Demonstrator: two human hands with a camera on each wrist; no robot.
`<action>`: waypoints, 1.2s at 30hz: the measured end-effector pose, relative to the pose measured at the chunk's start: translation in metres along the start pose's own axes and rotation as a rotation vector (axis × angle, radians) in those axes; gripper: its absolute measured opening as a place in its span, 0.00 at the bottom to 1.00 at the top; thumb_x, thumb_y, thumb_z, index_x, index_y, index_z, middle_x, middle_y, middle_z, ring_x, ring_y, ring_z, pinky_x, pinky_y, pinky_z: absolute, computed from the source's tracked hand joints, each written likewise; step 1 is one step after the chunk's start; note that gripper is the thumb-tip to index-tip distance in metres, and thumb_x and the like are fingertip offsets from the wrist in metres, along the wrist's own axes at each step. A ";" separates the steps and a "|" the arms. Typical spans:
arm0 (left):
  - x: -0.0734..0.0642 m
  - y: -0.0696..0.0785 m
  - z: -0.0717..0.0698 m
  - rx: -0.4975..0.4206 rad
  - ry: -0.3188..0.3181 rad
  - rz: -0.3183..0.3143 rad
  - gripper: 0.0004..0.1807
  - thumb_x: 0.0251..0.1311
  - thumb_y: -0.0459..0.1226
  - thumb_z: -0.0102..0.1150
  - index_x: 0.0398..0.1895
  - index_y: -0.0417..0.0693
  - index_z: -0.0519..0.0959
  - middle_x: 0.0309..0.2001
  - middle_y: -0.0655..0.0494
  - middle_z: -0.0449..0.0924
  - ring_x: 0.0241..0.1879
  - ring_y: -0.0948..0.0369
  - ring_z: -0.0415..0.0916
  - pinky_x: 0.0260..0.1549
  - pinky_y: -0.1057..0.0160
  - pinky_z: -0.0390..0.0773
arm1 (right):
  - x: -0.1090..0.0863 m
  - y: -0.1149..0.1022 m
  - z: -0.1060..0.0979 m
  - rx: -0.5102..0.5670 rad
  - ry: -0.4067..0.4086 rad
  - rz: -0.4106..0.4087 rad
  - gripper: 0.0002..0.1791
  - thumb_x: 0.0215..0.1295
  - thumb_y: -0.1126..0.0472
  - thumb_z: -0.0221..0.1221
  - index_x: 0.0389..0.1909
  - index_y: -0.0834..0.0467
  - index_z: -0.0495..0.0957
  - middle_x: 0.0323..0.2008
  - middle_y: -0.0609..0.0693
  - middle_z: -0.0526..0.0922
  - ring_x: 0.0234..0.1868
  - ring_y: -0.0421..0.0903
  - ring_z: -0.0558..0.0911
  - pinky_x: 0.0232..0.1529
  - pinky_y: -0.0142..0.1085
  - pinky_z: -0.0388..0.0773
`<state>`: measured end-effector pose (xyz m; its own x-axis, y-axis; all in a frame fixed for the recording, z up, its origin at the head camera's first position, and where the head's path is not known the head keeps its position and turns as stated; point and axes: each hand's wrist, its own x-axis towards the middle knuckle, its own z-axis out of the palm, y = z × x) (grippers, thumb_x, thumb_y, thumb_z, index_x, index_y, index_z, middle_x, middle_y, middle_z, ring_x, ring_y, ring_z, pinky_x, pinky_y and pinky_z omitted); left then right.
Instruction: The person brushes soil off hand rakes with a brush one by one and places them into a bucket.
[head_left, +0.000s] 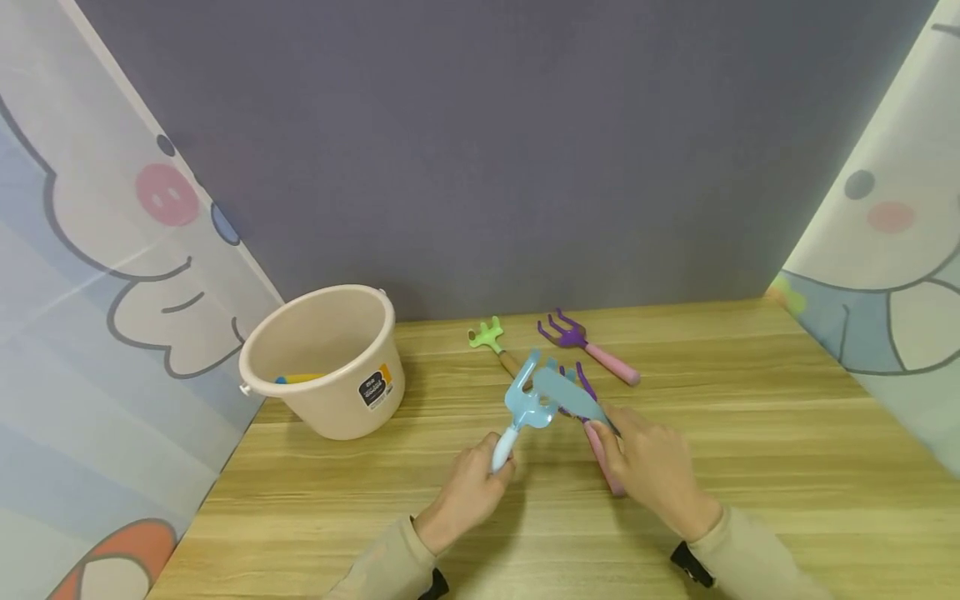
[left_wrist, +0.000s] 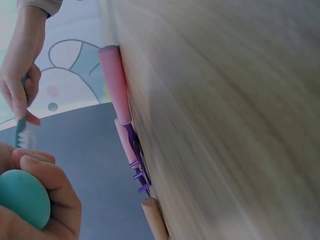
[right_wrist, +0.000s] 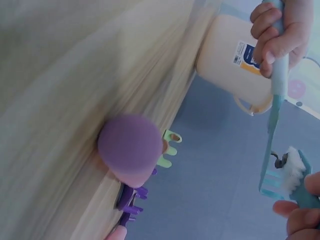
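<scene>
My left hand [head_left: 467, 492] grips the pale handle of a light blue hand rake [head_left: 528, 407], tines pointing up and away. In my right hand [head_left: 654, 467] is a blue brush [head_left: 572, 393], whose white bristles [right_wrist: 294, 170] face the rake's tines in the right wrist view. A small dark clump [right_wrist: 281, 160] shows between bristles and rake; whether they touch, I cannot tell. Below the brush lies a purple hand rake with a pink handle [head_left: 604, 458], partly hidden. Behind lie another purple rake [head_left: 572, 337] and a green rake [head_left: 487, 333] with a wooden handle.
A cream bucket [head_left: 375, 358] stands at the left of the wooden table [head_left: 315, 517], something yellow and blue [head_left: 300, 378] inside it. A grey panel [head_left: 495, 167] rises along the table's back edge, with cartoon-printed sheets [head_left: 112, 275] at both sides.
</scene>
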<state>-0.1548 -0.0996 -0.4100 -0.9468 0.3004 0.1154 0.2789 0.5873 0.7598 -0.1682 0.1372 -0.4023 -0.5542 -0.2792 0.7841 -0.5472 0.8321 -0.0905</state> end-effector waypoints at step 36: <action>0.004 -0.005 0.004 0.065 0.058 -0.026 0.05 0.60 0.32 0.50 0.36 0.38 0.72 0.17 0.60 0.65 0.12 0.70 0.59 0.08 0.72 0.63 | -0.003 -0.004 0.022 -0.253 -0.075 -0.302 0.29 0.72 0.55 0.30 0.38 0.66 0.79 0.12 0.48 0.70 0.10 0.34 0.50 0.08 0.23 0.44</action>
<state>-0.1592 -0.0984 -0.4157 -0.9610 0.2417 0.1342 0.2621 0.6424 0.7201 -0.1777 0.1245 -0.4179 -0.4414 -0.5558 0.7044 -0.5261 0.7963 0.2986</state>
